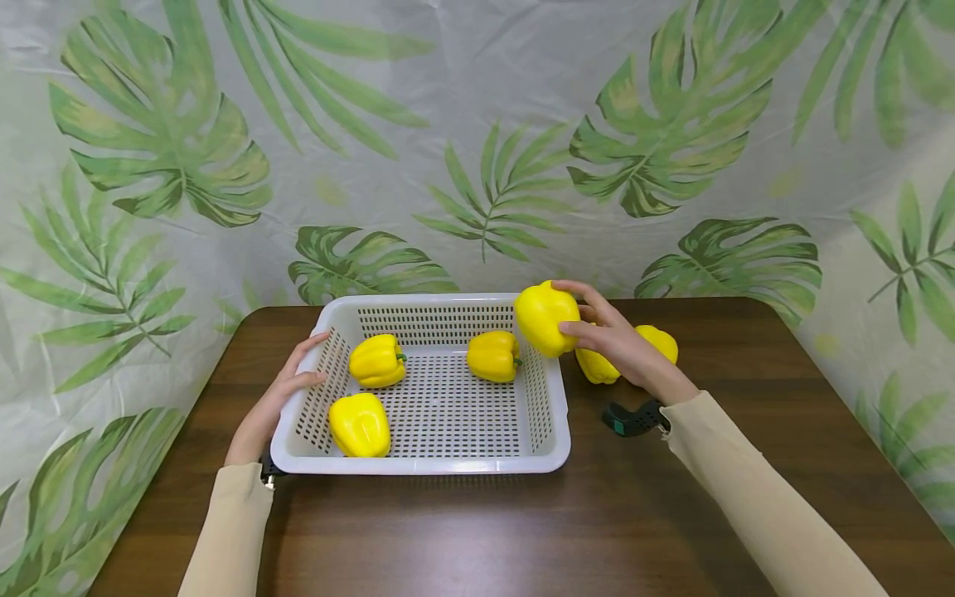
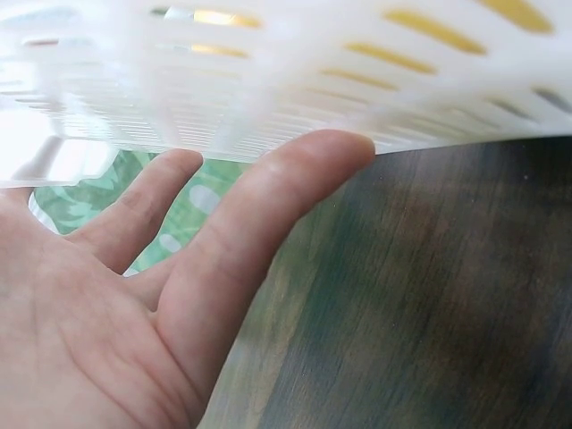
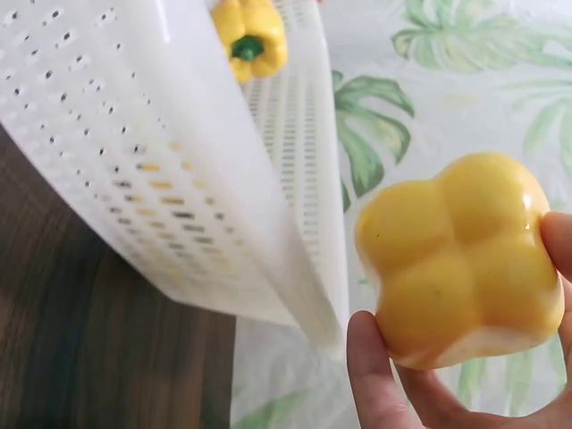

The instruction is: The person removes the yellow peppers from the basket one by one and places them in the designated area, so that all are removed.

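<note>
My right hand (image 1: 608, 332) holds a yellow bell pepper (image 1: 547, 318) above the right rim of a white perforated plastic basket (image 1: 421, 465). Thumb and fingertips grip opposite sides of that pepper; its lobed end (image 3: 456, 259) shows in the right wrist view. At the basket's left side, my left hand (image 1: 279, 402) touches the rim. The left wrist view shows its thumb (image 2: 304, 170) extended against the slotted wall. Inside the basket lie a back-left pepper (image 1: 375, 361), a front-left pepper (image 1: 361, 425) and a right-hand pepper (image 1: 492, 356).
To the right of the basket, other yellow peppers (image 1: 597, 366) sit on the dark wooden table (image 1: 462, 531), partly hidden behind my right hand. A leaf-patterned cloth (image 1: 507, 99) hangs behind the table. A black device (image 1: 632, 419) is strapped at my right wrist.
</note>
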A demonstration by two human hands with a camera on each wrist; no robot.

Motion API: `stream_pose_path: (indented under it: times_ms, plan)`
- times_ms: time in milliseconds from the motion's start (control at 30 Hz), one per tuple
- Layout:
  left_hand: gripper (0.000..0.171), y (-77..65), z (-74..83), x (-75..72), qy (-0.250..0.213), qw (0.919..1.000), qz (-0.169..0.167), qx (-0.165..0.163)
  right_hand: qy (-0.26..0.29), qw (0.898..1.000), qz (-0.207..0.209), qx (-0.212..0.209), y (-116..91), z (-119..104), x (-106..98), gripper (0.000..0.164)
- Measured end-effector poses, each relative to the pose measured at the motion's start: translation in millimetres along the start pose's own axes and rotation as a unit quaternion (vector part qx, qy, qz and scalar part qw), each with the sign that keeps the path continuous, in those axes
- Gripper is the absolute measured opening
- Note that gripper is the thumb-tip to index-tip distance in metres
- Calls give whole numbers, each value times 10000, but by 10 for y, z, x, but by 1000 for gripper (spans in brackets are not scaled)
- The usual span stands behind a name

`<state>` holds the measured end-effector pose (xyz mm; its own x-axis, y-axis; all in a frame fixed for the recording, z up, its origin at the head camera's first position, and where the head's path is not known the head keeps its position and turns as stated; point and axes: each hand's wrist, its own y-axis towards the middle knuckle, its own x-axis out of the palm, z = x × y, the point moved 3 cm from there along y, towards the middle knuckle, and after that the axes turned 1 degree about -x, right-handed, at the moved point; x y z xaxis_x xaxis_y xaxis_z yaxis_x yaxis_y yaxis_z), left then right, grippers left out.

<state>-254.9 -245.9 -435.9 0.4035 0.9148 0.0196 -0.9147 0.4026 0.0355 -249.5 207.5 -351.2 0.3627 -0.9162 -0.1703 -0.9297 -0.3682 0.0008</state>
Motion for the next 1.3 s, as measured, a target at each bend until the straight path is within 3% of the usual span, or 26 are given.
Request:
stream_pose_path:
  times_ms: [100,433,767,1300]
  plan:
    - [60,7,1,5,-136,9998,-65,87,55,10000,73,26,-47,18,-59,58]
    - [60,-4,2,4,225,9997,79,-46,248,9994,257,17,-203,115,-252,53]
    - [60,1,5,6,-54,10000,22,33,119,9983,566,24,-346,208,-449,50]
    - [60,13,-4,-7,-56,9998,-66,185,140,9954,938,-127,-580,397,-766,48]
